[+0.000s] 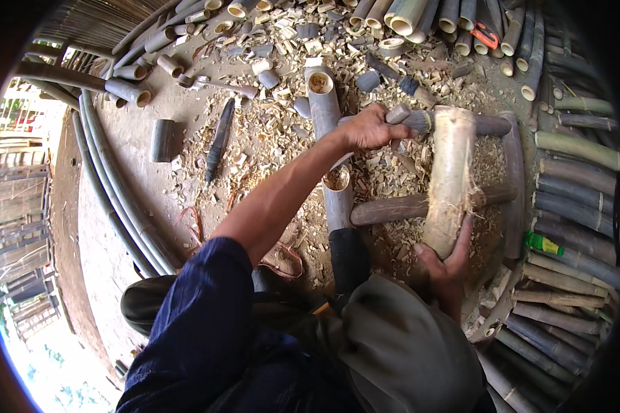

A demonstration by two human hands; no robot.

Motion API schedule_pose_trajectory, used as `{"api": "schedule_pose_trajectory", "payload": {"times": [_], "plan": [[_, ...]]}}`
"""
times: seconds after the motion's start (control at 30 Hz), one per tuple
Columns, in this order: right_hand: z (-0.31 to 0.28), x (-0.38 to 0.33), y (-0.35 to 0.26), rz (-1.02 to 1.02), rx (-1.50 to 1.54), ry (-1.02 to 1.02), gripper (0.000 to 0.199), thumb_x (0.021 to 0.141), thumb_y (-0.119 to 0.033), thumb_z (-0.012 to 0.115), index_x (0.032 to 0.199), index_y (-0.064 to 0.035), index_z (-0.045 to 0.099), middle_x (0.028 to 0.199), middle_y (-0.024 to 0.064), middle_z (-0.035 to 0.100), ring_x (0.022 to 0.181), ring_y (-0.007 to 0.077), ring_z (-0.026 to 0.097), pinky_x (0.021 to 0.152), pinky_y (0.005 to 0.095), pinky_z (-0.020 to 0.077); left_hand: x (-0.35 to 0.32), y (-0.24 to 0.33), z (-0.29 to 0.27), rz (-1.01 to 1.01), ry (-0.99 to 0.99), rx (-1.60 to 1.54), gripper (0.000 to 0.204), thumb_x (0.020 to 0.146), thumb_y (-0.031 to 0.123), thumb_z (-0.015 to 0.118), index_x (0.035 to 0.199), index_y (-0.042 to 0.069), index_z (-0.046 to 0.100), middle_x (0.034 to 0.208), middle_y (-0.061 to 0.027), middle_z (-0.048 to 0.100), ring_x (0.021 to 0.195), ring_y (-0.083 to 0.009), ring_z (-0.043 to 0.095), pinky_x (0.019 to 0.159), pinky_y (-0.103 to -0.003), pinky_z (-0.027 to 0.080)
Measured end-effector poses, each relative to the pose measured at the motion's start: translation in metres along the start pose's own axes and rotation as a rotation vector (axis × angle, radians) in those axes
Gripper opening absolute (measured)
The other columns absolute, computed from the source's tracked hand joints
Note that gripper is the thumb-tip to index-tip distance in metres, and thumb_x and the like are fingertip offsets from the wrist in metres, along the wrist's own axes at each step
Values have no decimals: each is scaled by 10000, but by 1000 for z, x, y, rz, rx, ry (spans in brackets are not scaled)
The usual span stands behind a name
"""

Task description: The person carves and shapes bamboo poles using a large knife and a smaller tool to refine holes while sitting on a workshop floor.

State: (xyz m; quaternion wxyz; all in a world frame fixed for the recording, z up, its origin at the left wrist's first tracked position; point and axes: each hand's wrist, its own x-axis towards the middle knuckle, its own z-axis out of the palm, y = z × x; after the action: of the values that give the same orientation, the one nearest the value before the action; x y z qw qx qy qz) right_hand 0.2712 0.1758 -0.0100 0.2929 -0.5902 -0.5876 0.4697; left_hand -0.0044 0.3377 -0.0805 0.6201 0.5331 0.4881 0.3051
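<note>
My left hand (373,129) is closed around the rounded wooden handle (397,113) of a tool; my hand and forearm hide most of the rest. Close to its right stands a thick, pale, scraped bamboo piece (450,172) with frayed fibres along its right side. My right hand (451,265) grips this piece near its lower end, the thumb on its left side. Behind the piece run an upper round bar (492,124) and a lower round bar (393,208). At their left are two bamboo posts with open, hollow tops, the far post (322,107) and the near post (337,203).
Shavings (282,148) litter the floor. A dark long-bladed tool (220,141), a short bamboo section (162,141) and a wooden-handled tool (227,87) lie left. Stacked bamboo (575,182) lines the right, with a green bottle (544,243). A red-handled tool (486,34) rests far right.
</note>
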Motion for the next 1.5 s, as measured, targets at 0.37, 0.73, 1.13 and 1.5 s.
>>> {"api": "schedule_pose_trajectory", "payload": {"times": [0.37, 0.73, 1.13, 1.5], "plan": [[7, 64, -36, -168, -130, 57, 1003, 823, -176, 793, 1580, 89, 191, 1564, 303, 355, 1422, 355, 410, 1192, 419, 302, -2, -45, 1, 113, 17, 208, 472, 917, 538, 735, 921, 66, 743, 680, -16, 653, 611, -112, 583, 593, -324, 469], [15, 57, -89, -286, -5, -73, 1059, 811, -70, 773, 1599, 47, 76, 1497, 273, 466, 1329, 405, 519, 1136, 483, 415, -52, -25, 8, 215, 46, 75, 311, 914, 345, 774, 927, 39, 720, 755, -18, 683, 698, -99, 599, 664, -326, 495], [8, 50, -130, -336, -517, -484, 1063, 761, -87, 783, 1636, -114, 180, 1505, 290, 478, 1370, 393, 523, 1133, 435, 422, -99, -38, 85, 227, 844, -112, 129, 853, 73, 661, 975, 36, 679, 865, -135, 691, 823, -235, 687, 765, -383, 587], [82, 93, -217, -558, -721, -753, 1110, 691, -72, 813, 1633, -192, 239, 1640, 166, 340, 1446, 385, 428, 1217, 466, 341, -126, -81, -3, 409, 1320, -1295, 317, 886, 304, 828, 897, 33, 663, 689, -1, 564, 597, -109, 515, 578, -272, 421]]}}
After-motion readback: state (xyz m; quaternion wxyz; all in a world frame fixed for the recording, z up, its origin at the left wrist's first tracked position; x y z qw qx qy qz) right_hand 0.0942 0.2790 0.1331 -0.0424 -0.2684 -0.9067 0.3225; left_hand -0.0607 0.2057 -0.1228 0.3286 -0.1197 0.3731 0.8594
